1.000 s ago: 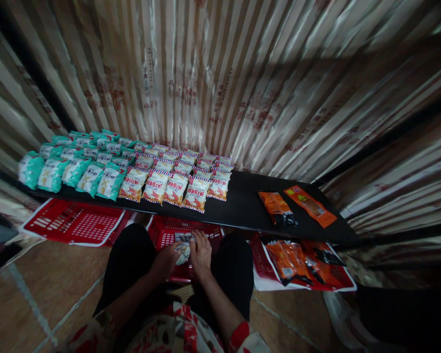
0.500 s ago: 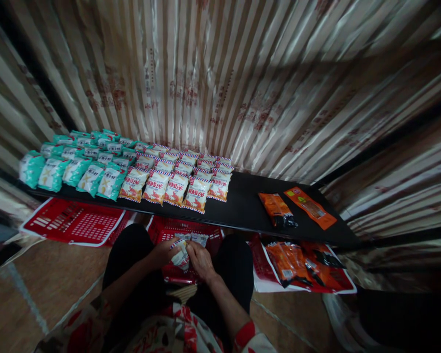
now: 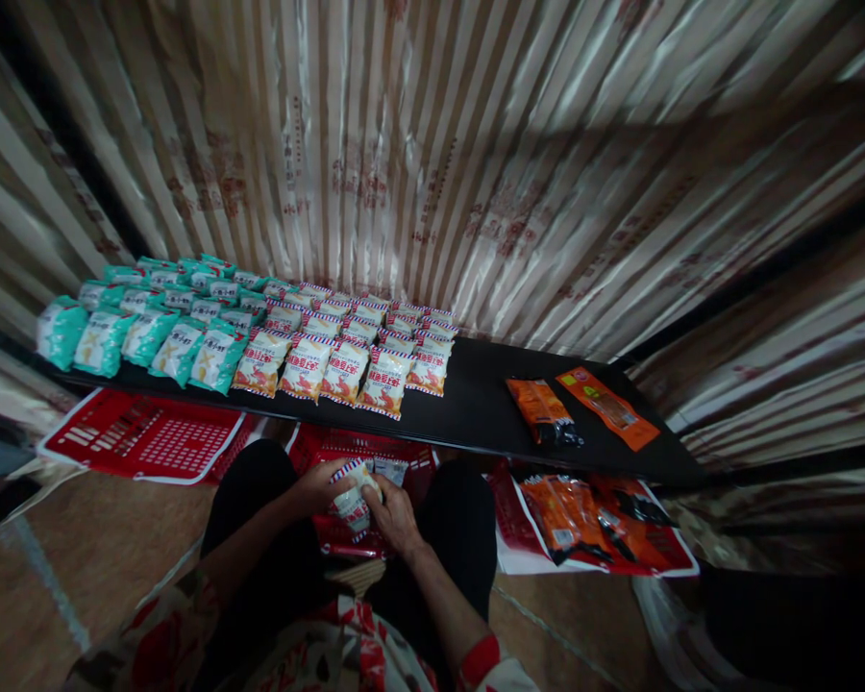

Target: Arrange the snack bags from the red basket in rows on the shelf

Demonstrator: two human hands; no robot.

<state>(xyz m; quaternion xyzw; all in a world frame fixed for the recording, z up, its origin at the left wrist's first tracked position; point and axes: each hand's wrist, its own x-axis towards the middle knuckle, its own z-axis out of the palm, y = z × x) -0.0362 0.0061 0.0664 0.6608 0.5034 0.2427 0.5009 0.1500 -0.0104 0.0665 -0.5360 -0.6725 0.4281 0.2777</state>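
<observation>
Between my knees, over a red basket point(image 3: 324, 440), I hold a small white snack bag point(image 3: 353, 498) with a striped edge. My left hand point(image 3: 317, 488) is closed on its left side. On the right side, my right hand point(image 3: 393, 514) grips it with the thumb across its front. Another snack bag point(image 3: 390, 471) lies in the basket behind my hands, mostly hidden. In front of me on the black shelf point(image 3: 468, 404), rows of white-and-orange snack bags point(image 3: 383, 382) with striped tops lean on one another.
Teal snack bags point(image 3: 216, 358) fill the shelf's left end. An orange-black packet point(image 3: 543, 411) and a flat orange packet point(image 3: 609, 408) lie to the right. Below stand a red basket point(image 3: 209, 457) at left and another with orange packets point(image 3: 566, 514) at right. A pleated curtain point(image 3: 418, 144) hangs behind.
The snack bag in my hands has turned, so more of its front and striped edge shows. My fingers have shifted around it. The things on the shelf are unchanged.
</observation>
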